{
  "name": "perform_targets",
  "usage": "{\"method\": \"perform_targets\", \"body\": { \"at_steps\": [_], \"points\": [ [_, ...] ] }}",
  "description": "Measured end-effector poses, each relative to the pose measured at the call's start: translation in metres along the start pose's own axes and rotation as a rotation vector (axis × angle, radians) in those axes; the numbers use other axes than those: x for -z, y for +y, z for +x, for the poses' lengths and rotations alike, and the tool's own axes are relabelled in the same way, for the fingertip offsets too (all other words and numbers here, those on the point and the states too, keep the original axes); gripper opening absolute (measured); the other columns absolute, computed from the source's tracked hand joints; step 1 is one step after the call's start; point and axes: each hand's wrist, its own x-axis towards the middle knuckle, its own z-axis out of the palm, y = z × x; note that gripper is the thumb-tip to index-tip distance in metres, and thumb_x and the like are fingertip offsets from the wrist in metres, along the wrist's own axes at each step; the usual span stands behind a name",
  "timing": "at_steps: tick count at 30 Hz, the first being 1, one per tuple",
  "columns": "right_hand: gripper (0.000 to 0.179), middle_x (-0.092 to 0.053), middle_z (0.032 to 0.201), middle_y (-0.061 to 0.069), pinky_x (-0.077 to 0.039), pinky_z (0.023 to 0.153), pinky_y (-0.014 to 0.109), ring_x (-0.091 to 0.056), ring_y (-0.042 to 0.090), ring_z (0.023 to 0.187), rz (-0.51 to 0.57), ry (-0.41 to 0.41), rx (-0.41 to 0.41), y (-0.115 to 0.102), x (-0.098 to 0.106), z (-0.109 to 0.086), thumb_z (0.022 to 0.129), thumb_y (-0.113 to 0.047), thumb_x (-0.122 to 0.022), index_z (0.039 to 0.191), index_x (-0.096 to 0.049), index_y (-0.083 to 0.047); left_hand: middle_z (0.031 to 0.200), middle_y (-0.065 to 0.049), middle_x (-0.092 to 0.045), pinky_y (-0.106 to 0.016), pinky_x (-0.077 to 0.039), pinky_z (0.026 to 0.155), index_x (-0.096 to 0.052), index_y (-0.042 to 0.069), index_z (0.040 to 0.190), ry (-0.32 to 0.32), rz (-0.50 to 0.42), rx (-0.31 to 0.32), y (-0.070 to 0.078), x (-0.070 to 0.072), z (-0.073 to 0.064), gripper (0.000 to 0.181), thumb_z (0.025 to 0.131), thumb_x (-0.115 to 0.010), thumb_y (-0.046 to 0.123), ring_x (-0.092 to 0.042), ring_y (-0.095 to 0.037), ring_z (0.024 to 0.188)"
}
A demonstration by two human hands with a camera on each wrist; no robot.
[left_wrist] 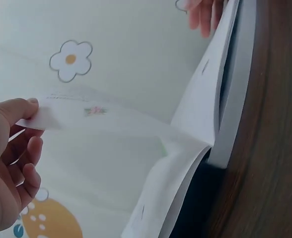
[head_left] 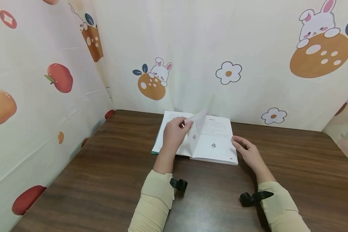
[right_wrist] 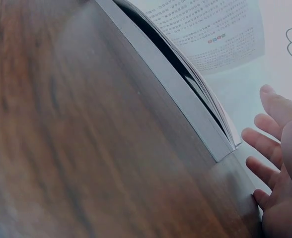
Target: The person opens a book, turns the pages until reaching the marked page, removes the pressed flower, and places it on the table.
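Observation:
An open book (head_left: 217,132) lies on the brown wooden table, its pages printed with text and a small flower drawing. My left hand (head_left: 174,132) pinches the edge of one raised page (head_left: 198,129) between thumb and fingers, over the book's left side. In the left wrist view, that page (left_wrist: 96,114) curves up from the spine to the thumb and fingers of the left hand (left_wrist: 14,153). My right hand (head_left: 247,151) is at the book's right edge, fingers loosely bent. The right wrist view shows the right hand (right_wrist: 280,153) with its fingers spread beside the page block's corner.
A patterned curtain (head_left: 191,38) with rabbits, fruit and flowers hangs behind the table (head_left: 119,180) and along its left side. Black straps with small cameras sit on both sleeves. The book's back edge is close to the curtain.

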Motion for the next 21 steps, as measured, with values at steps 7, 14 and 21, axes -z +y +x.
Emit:
{"method": "perform_targets", "body": {
  "at_steps": [7,14,21],
  "points": [
    [0.057,-0.041,0.138,0.019,-0.021,0.100,0.058,-0.030,0.038,0.129,-0.005,0.001,0.005,-0.001,0.001,0.001,0.092,-0.045,-0.052,0.132,-0.048,-0.004,0.072,-0.001,-0.058,-0.025,-0.042,0.061,-0.072,0.008,0.091,0.022,-0.070,0.049,-0.006,0.013,0.004,0.021,0.085,-0.067,0.028,-0.050,-0.016,0.069],
    [0.057,-0.039,0.139,0.019,-0.021,0.100,0.060,-0.029,0.039,0.129,-0.008,-0.013,-0.023,-0.001,0.001,-0.001,0.092,-0.045,-0.052,0.133,-0.047,-0.005,0.076,-0.004,-0.059,-0.028,-0.043,0.063,-0.070,0.007,0.088,0.011,-0.110,0.128,-0.022,0.026,0.006,0.017,0.084,-0.065,0.023,-0.051,-0.018,0.072],
    [0.059,-0.040,0.139,0.020,-0.021,0.100,0.060,-0.030,0.039,0.129,-0.007,-0.019,-0.020,-0.001,0.000,-0.002,0.091,-0.046,-0.051,0.133,-0.046,-0.005,0.089,-0.006,-0.061,-0.030,-0.043,0.069,-0.067,0.007,0.097,-0.065,-0.136,0.254,-0.045,0.043,0.008,0.017,0.084,-0.062,0.017,-0.050,-0.020,0.082]
  ]
}}
